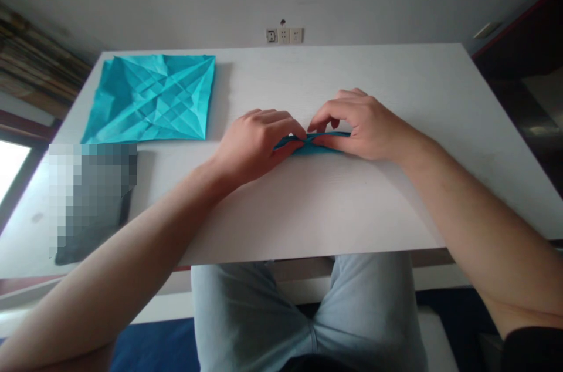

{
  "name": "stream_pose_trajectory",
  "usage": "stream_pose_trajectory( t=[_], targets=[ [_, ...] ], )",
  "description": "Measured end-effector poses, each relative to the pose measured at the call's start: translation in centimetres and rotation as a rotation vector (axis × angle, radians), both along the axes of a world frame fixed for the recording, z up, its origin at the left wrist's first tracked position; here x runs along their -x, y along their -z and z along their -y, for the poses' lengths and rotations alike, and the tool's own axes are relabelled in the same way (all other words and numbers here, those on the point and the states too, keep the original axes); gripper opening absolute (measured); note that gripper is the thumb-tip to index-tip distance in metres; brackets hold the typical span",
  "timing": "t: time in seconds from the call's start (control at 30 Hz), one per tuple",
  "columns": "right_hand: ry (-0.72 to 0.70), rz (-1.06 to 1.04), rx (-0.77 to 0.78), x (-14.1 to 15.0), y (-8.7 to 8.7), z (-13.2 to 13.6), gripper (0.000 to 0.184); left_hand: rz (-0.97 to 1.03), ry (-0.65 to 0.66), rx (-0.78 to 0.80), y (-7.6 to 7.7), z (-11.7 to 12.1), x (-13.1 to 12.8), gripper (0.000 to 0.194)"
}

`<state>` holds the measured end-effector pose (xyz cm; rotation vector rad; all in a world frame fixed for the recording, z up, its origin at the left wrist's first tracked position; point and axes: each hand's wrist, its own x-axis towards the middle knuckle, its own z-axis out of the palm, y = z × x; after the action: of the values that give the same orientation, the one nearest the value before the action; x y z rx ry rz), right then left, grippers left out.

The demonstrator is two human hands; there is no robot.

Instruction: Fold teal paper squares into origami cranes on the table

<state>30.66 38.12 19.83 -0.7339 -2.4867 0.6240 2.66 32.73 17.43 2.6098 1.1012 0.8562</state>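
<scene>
A narrow folded strip of blue paper [314, 144] lies on the white table [334, 202] near its middle. My left hand [255, 143] is curled over the strip's left end, fingertips pressed onto it. Over the right end, my right hand [360, 125] pinches the paper with thumb and bent fingers. The fingertips of both hands almost meet above the strip's middle. Most of the strip is hidden under the hands.
A large creased square of blue paper [152, 99] lies flat at the table's far left. A dark blurred-out object [94, 202] sits at the near left edge. Wall sockets [284, 36] are behind the table. My legs [308, 307] are under the near edge.
</scene>
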Motion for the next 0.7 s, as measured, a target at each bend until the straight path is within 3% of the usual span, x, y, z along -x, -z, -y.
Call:
stream_pose_trajectory(
  t=[0.13, 0.33, 0.43, 0.53, 0.63, 0.7],
  targets=[
    [0.054, 0.021, 0.010, -0.1, -0.3, -0.1, 0.024, 0.166, -0.066, 0.118, -0.1, 0.2, -0.1, 0.024],
    [0.075, 0.048, 0.040, -0.7, -0.2, -0.8, 0.018, 0.269, -0.050, 0.242, -0.5, 0.2, -0.2, 0.019],
    [0.188, -0.023, -0.070, -0.9, -0.5, -0.6, 0.020, 0.349, -0.054, 0.257, -0.3, -0.1, -0.1, 0.018],
    [0.388, -0.181, -0.257, -1.1, -1.3, -0.1, 0.036, 0.517, -0.085, 0.256, 0.2, -0.6, 0.1, 0.026],
    [0.473, -0.266, -0.284, -1.0, -1.9, 0.6, 0.038, 0.731, -0.065, 0.410, 0.5, -1.0, 0.0, 0.032],
    [0.392, -0.284, -0.237, -0.6, -2.0, 1.0, 0.038, 0.834, -0.026, 0.542, 0.5, -1.1, -0.3, 0.035]
  ],
)
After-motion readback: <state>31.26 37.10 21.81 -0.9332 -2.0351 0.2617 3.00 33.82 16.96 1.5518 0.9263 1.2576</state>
